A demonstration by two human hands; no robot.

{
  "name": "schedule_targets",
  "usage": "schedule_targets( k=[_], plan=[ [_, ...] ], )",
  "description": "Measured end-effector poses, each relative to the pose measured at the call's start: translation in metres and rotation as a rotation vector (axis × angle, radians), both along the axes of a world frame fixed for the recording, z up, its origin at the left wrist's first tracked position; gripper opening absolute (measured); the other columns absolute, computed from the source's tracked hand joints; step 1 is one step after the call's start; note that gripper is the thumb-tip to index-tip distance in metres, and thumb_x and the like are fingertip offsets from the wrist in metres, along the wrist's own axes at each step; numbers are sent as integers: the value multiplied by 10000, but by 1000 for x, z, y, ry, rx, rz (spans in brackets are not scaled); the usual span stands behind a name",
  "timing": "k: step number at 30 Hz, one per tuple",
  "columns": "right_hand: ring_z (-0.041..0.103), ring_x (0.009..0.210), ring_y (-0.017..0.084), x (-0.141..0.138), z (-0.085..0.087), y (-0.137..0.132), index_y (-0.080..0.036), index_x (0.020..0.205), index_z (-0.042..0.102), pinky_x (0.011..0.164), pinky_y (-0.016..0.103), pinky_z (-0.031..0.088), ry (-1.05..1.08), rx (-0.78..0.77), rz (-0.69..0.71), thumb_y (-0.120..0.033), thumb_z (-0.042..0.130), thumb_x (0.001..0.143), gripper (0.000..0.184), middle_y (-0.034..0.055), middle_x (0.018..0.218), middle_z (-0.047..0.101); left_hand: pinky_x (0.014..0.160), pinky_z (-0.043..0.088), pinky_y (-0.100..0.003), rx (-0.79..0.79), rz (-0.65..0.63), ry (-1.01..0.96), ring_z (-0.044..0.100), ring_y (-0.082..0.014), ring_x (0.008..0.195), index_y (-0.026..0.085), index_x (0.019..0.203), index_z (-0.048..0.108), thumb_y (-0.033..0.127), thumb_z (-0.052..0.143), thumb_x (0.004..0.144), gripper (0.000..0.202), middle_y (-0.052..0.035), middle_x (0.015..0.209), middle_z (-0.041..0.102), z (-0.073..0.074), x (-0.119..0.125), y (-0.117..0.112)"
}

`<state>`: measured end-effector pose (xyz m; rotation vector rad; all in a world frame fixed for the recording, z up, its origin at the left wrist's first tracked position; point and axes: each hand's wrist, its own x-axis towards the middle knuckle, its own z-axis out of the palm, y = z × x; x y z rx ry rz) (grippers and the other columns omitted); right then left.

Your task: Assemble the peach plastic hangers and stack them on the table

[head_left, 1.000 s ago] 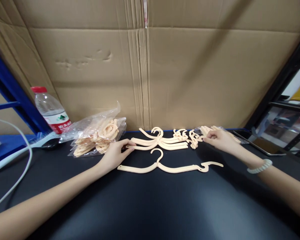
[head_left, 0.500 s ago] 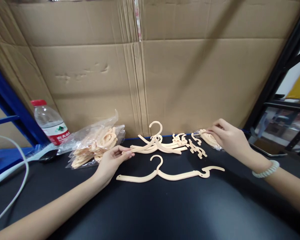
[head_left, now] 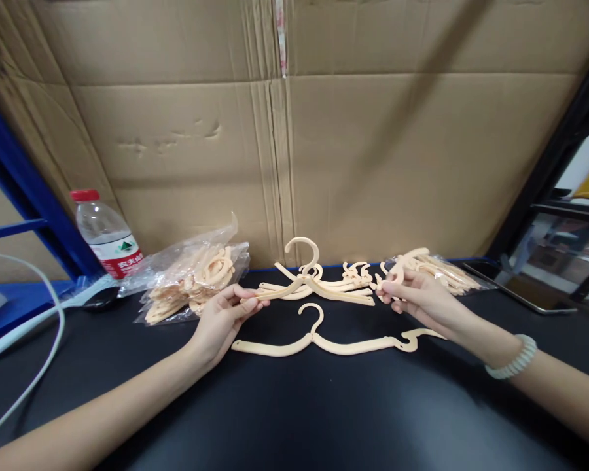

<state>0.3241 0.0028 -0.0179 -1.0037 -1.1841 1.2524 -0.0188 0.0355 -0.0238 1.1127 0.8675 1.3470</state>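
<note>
Left hand (head_left: 227, 318): pinched on the left end of a hanger (head_left: 341, 295)
Right hand (head_left: 428, 299): clamped on a curved piece (head_left: 414, 254), right of that hanger
Near hanger (head_left: 356, 347): on the desk (head_left: 294, 412)

Head camera looking forward, down over bench (head_left: 324, 418) from behind left hand (head_left: 224, 322) and right hand (head_left: 425, 296), facing cardboard (head_left: 177, 157) beyond.
</note>
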Motion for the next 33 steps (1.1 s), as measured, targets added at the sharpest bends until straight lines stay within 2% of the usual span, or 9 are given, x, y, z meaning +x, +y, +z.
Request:
schedule_targets(
  k=[6, 11, 15, 17, 21, 25, 28, 33],
  plan=[
    [587, 743, 142, -3, -2, -6, -164, 777, 674, 589, 214, 498, 23, 10, 108, -330, 809, 730, 219, 37, 757, 631, 704, 563, -148, -21, 11, -50, 710, -133, 704, 134, 562, 595, 106, 859, 489, 276, -35, 703, 726, 1, 1, 1],
    [614, 772, 155, -1, 1, -8, -159, 758, 662, 653, 246, 537, 2, -62, 201, -376, 788, 757, 251, 45, 775, 644, 691, 568, -153, -32, 1, -74, 714, -148, 700, 127, 545, 590, 51, 817, 507, 243, -47, 699, 728, 3, 3, 0],
    [646, 818, 151, -3, 1, -9, -166, 776, 663, 655, 203, 548, 4, -116, 126, -356, 822, 722, 253, 36, 807, 659, 687, 570, -157, -49, 2, -93, 718, -154, 702, 127, 545, 593, 18, 785, 528, 222, -50, 702, 731, 2, 4, 1],
    [647, 779, 130, -3, 0, -9, -170, 774, 661, 612, 169, 538, 33, -142, 91, -345, 843, 695, 264, 23, 790, 658, 678, 573, -161, -53, 2, -97, 719, -156, 697, 125, 548, 598, 12, 774, 541, 210, -56, 721, 736, 2, 4, 1],
    [622, 693, 86, -1, 1, -7, -175, 768, 659, 583, 128, 523, 68, -155, 106, -274, 879, 641, 273, -12, 734, 632, 673, 574, -158, -45, -1, -100, 719, -153, 686, 126, 540, 600, 5, 769, 544, 209, -46, 707, 731, 2, 3, 1],
    [622, 725, 81, -2, 2, -7, -176, 759, 674, 705, 150, 551, 112, -181, 78, -213, 899, 588, 285, -25, 768, 627, 691, 576, -161, -33, -10, -95, 722, -155, 691, 127, 530, 600, 11, 785, 536, 219, -32, 679, 719, 2, 3, 0],
    [630, 782, 98, -3, 2, -8, -188, 828, 703, 810, 196, 553, 87, -199, 61, -180, 901, 564, 330, -18, 814, 645, 690, 576, -161, -30, -15, -90, 719, -152, 689, 127, 540, 606, 20, 799, 530, 220, -37, 691, 723, 1, 2, 1],
    [609, 723, 91, -5, 0, -9, -178, 748, 692, 740, 193, 547, 51, -114, 64, -261, 898, 593, 271, -14, 773, 638, 688, 576, -166, -30, -22, -88, 717, -149, 693, 131, 542, 603, 31, 811, 527, 231, -39, 719, 729, 0, 2, 1]
  ],
)
